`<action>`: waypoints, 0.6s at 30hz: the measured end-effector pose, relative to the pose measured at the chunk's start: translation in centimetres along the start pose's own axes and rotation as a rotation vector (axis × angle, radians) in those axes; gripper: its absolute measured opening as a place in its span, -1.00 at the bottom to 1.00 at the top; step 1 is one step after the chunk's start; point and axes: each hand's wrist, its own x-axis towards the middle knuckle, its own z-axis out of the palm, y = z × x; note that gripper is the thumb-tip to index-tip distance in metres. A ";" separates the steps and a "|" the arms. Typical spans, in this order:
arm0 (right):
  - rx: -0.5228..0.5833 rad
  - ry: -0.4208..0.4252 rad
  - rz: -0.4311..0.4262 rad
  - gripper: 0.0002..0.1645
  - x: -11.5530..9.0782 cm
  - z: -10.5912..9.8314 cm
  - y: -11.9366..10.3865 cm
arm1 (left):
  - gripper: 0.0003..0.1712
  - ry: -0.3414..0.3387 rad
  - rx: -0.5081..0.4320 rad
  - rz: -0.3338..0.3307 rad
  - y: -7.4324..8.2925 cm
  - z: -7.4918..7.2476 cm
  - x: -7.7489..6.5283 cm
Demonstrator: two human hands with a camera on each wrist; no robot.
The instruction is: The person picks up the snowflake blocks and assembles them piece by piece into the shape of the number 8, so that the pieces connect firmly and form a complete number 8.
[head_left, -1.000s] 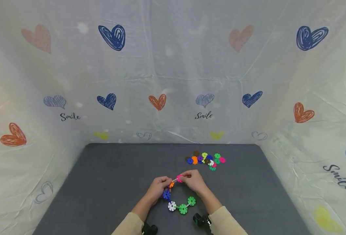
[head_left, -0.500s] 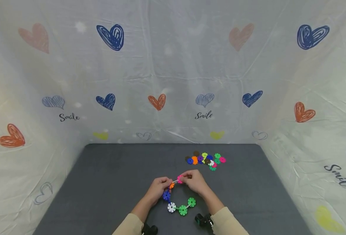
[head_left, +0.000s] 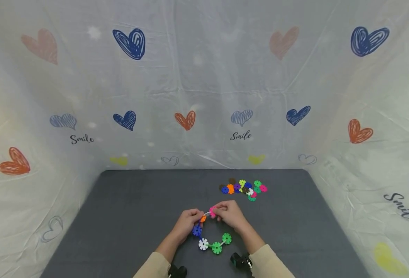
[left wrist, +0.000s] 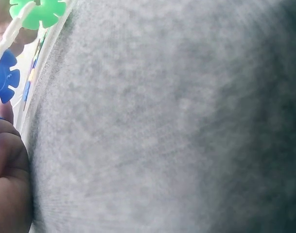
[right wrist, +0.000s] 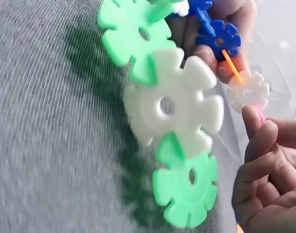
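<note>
A curved chain of notched interlocking plastic discs hangs between my hands. In the head view, my left hand (head_left: 187,223) pinches it near the orange disc (head_left: 203,219), above a blue disc (head_left: 197,231). My right hand (head_left: 230,213) pinches the pink disc (head_left: 212,211) at the upper end. A white disc (right wrist: 250,91), edge-on from the head, joins pink to orange. The free end curves below, through a white disc (head_left: 203,244) and a green disc (head_left: 216,248) to another green disc (head_left: 226,238). In the left wrist view, only part of the left hand (left wrist: 9,165) shows.
Loose discs (head_left: 246,189) in many colours lie in a pile beyond the right hand on the dark grey table (head_left: 138,200). A pale curtain (head_left: 204,77) printed with hearts surrounds the back and sides. Black wrist cameras (head_left: 240,260) sit below the sleeves.
My right forearm has shifted very slightly to the right. Both hands keep their hold, and the chain is almost where it was.
</note>
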 end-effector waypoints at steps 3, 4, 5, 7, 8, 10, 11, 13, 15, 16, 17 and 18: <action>0.033 -0.003 0.011 -0.79 0.0 0.1 0.0 | -0.62 0.005 -0.005 -0.005 -0.1 0.1 0.1; 0.044 -0.006 0.022 -0.79 0.0 0.2 0.0 | -0.62 0.006 0.000 -0.002 -0.1 0.1 0.1; 0.055 -0.010 0.033 -0.80 -0.1 0.3 0.0 | -0.62 0.006 0.003 -0.001 -0.1 0.1 0.1; 0.066 -0.013 0.050 -0.80 -0.1 0.5 0.0 | -0.61 0.004 0.013 -0.003 0.0 0.2 0.1; 0.070 -0.016 0.057 -0.80 -0.1 0.5 0.0 | -0.61 0.001 0.015 0.000 0.0 0.2 0.1; 0.080 -0.018 0.070 -0.80 -0.1 0.5 0.1 | -0.60 0.001 0.016 0.011 0.0 0.2 0.0; 0.080 -0.020 0.068 -0.79 -0.1 0.5 0.2 | -0.61 0.003 0.008 0.007 0.0 0.2 0.0; 0.073 -0.027 0.062 -0.76 -0.1 0.5 0.3 | -0.61 0.002 -0.009 0.000 0.1 0.2 -0.1; 0.043 -0.028 0.050 -0.74 -0.1 0.5 0.6 | -0.59 -0.011 -0.021 0.000 0.1 0.2 -0.2; 0.021 -0.025 0.040 -0.73 0.0 0.4 0.7 | -0.56 -0.018 -0.027 -0.002 0.1 0.1 -0.2; 0.001 -0.020 0.030 -0.72 0.0 0.4 0.8 | -0.54 -0.024 -0.029 -0.007 0.2 0.1 -0.3; -0.016 -0.011 0.019 -0.71 0.0 0.3 0.8 | -0.51 -0.030 -0.026 -0.009 0.2 0.1 -0.3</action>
